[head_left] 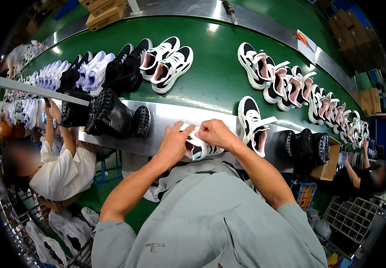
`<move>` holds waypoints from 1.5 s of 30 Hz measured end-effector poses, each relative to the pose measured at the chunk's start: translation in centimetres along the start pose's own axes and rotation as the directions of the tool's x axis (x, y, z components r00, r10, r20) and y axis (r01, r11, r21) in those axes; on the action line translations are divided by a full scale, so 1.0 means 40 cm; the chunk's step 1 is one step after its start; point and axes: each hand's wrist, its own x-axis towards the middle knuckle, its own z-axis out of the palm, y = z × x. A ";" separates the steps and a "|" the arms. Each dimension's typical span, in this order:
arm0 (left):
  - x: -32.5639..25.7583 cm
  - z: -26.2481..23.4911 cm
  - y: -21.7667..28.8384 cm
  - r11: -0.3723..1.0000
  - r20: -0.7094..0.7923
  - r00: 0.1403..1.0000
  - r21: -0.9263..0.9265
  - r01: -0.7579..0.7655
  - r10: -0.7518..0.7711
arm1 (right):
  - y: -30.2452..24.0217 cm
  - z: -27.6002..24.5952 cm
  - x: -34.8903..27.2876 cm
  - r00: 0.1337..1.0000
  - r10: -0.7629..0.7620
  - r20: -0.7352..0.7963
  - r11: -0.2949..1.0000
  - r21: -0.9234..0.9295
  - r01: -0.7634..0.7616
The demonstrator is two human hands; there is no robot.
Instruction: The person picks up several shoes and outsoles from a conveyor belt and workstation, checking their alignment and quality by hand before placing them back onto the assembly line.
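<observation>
A white and black sneaker (198, 149) with a pink lining is in front of my body, at the near edge of the metal ledge. My left hand (174, 142) is wrapped round its left side, thumb by the opening. The fingers of my right hand (215, 134) are pinched together over the top of the sneaker, by its white strap; the fingertips partly hide what they grip. Just to the right, a matching sneaker (252, 118) lies on the ledge, its white strap sticking out loose.
A green conveyor belt (211, 58) carries rows of sneakers, with a finished-looking pair (173, 69) ahead. Black studded blocks (112, 116) stand on the ledge (157, 120) at left, more (303, 149) at right. Co-workers sit on both sides; wire carts stand behind them.
</observation>
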 end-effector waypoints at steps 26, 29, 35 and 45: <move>0.223 0.275 0.259 0.995 0.059 0.994 -0.037 -0.090 0.092 | 0.255 -0.014 -0.270 0.555 0.105 -0.825 0.994 0.100 -0.040; 0.239 0.294 0.257 0.996 0.079 0.993 -0.013 -0.086 0.087 | 0.282 -0.058 -0.255 0.706 -0.085 -0.703 0.959 -0.250 -0.134; 0.239 0.255 0.315 0.995 0.100 0.992 0.042 -0.085 0.081 | 0.292 -0.042 -0.254 0.696 -0.251 -0.672 0.897 -0.432 -0.093; 0.279 0.196 0.366 0.669 0.090 0.680 0.129 -0.732 0.728 | 0.308 0.073 -0.302 0.505 0.578 -0.642 0.812 0.515 -0.276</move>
